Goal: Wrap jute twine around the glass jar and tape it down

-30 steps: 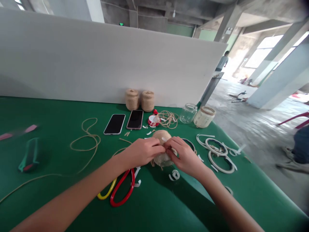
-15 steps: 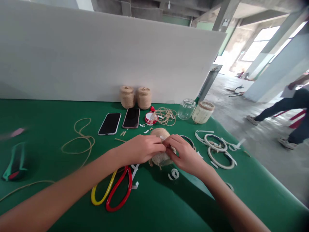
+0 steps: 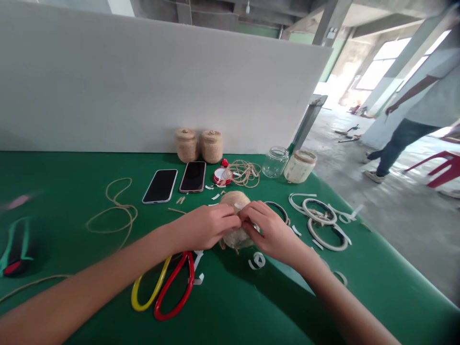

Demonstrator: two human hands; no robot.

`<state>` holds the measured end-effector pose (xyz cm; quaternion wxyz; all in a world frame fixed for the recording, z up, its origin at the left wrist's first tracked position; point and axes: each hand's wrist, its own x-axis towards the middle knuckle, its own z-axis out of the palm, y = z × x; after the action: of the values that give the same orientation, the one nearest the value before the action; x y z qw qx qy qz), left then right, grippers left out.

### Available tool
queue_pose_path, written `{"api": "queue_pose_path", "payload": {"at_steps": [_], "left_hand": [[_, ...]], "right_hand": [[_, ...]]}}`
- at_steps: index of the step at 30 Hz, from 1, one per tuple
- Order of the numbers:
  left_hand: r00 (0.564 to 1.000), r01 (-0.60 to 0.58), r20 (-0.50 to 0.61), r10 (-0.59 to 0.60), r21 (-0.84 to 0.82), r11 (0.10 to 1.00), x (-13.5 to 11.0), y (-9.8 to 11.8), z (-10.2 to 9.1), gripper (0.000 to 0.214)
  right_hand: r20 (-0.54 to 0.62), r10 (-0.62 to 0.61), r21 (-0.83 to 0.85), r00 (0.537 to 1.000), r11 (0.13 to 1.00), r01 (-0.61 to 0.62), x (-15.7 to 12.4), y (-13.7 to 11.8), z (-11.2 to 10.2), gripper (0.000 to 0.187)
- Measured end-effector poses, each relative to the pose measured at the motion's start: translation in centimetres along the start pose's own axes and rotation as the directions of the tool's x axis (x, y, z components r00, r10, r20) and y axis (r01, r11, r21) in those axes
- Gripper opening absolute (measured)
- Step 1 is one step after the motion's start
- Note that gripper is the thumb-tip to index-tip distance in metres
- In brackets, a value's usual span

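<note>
A jar wrapped in jute twine point(image 3: 235, 199) lies on its side in the middle of the green table point(image 3: 233, 306). My left hand point(image 3: 206, 226) and my right hand point(image 3: 268, 229) meet over it, fingers curled and fingertips pinched together at its side. What the fingertips pinch is too small to make out. Red and yellow scissor handles point(image 3: 168, 292) lie just under my left wrist.
Two phones point(image 3: 160, 185) and two twine spools point(image 3: 187, 144) lie toward the white board. A clear glass jar point(image 3: 275, 162), a covered jar point(image 3: 300, 166), loose twine point(image 3: 115, 211), white rings point(image 3: 323, 225) and tape scraps surround them. A person point(image 3: 413, 110) walks at the right.
My hands stay pinched over the wrapped jar. The view has drifted slightly, and a person has walked further into view at the right.
</note>
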<state>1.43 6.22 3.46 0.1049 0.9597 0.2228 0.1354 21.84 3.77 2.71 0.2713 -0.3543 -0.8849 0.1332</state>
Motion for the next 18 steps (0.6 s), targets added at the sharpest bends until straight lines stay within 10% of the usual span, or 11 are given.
{"api": "queue_pose_path", "payload": {"at_steps": [18], "left_hand": [[0.950,0.226,-0.204,-0.236,-0.074,0.971,-0.6,1.4,2.2,0.010]], "right_hand": [[-0.029,0.013,0.042,0.999,0.999,-0.012,-0.2,0.1,0.0,0.013]]}}
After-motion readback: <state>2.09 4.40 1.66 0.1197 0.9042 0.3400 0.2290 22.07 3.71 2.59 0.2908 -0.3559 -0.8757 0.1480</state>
